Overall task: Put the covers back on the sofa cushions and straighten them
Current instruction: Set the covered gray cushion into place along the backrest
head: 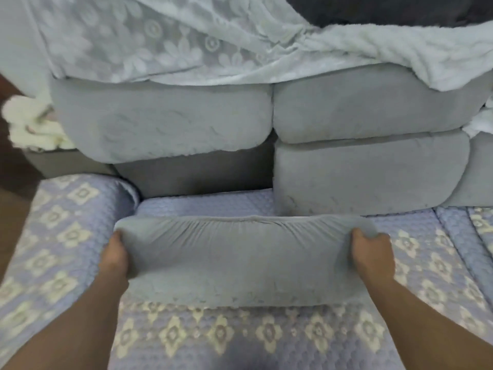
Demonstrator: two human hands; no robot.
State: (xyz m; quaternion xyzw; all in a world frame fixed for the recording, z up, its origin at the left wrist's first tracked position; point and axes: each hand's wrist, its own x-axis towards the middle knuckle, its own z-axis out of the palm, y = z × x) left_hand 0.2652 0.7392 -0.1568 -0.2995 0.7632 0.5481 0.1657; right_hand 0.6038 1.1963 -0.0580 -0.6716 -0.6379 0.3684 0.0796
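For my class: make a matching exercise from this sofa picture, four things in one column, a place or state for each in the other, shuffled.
Things:
1. grey cushion
2. lace cloth
3. patterned blue quilt
4. white fluffy bundle

Places or states:
A. far left edge
B. draped above the stacked cushions
C. gripped at both ends by the hands
D. spread under the held cushion

Pairs: 1-C, 2-B, 3-D, 4-A

Home living room showing: grey sofa cushions point(165, 118) sitting stacked, quilted floral seat cover point(66, 236) lying below, lace throw point(149, 41) draping over sofa back.
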